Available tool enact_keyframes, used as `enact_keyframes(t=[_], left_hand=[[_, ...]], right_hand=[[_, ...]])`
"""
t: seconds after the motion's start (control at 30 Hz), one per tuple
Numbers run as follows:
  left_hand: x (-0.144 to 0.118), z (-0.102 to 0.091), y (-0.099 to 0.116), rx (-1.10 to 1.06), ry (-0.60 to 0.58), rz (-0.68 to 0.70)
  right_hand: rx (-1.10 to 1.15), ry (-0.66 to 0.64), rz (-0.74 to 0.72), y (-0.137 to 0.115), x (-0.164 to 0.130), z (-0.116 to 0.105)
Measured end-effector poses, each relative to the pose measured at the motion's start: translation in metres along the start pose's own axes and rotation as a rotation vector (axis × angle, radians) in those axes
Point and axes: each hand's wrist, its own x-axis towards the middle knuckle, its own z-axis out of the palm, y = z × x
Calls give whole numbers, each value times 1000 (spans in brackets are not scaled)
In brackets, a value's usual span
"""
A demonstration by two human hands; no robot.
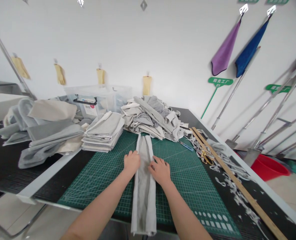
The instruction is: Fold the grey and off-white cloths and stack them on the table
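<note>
A long grey cloth strip (144,193) lies lengthwise in front of me on the green cutting mat (185,173), its two long sides folded inward. Its near end hangs past the table's front edge. My left hand (132,162) is closed on the strip's left folded edge, fingers curled. At the right edge, slightly nearer to me, my right hand (160,170) grips the fold with bent fingers. Beyond the strip's far end rises a loose heap of grey cloth pieces (153,118). A neat stack of folded cloths (104,131) sits to the left.
More loose grey cloth (50,126) covers the table's left side, before a clear plastic box (88,100). On the right lie a wooden strip (233,180), gold-handled scissors (206,157), blue-handled snips (186,145) and scraps. A red bucket (270,167) stands beyond the table.
</note>
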Motion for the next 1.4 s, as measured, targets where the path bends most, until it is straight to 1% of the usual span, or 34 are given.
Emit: enact_keyframes(t=[0.03,0.07,0.13,0.2,0.27,0.33,0.43,0.6,0.67,0.77,0.87,0.93,1.0,1.07,1.13,1.23,1.3,1.4], left_hand=[[1,-1,-4,-5,7,34],[1,-1,-7,-22,12,98],[2,-2,-15,-93,1,279],[1,-2,-21,-164,-50,422],[-1,-4,-24,-159,-108,468],[-6,-7,-24,-86,-143,472],[-18,-15,-15,1,-185,513],[-47,-20,2,14,-257,704],[-54,-19,7,-4,-279,725],[-58,-20,11,-26,-313,745],[-58,-24,14,-16,-295,807],[-61,-25,17,4,-268,818],[-65,-24,19,25,-260,790],[-70,-20,21,30,-260,740],[-74,-16,23,13,-264,692],[-74,-13,24,-16,-275,652],[-72,-14,24,-17,-285,643],[-70,-19,24,-11,-320,660]], right_hand=[[6,-13,15,3,-1,0],[8,-26,30,5,-1,0],[1,-39,54,9,-1,2],[-31,-26,96,12,-1,5],[-91,-6,156,13,0,7],[-165,3,190,14,2,7],[-269,-17,162,20,7,2],[-332,-54,110,36,21,-8],[-342,-53,92,39,27,-10],[-354,-34,90,40,32,-8],[-358,-9,116,40,32,-2],[-353,0,125,42,30,2],[-341,5,114,44,27,3],[-322,0,66,46,26,2],[-295,-30,-22,46,25,1],[-260,-108,-144,45,24,2],[-252,-136,-153,44,23,6],[-259,-115,-85,43,21,11]])
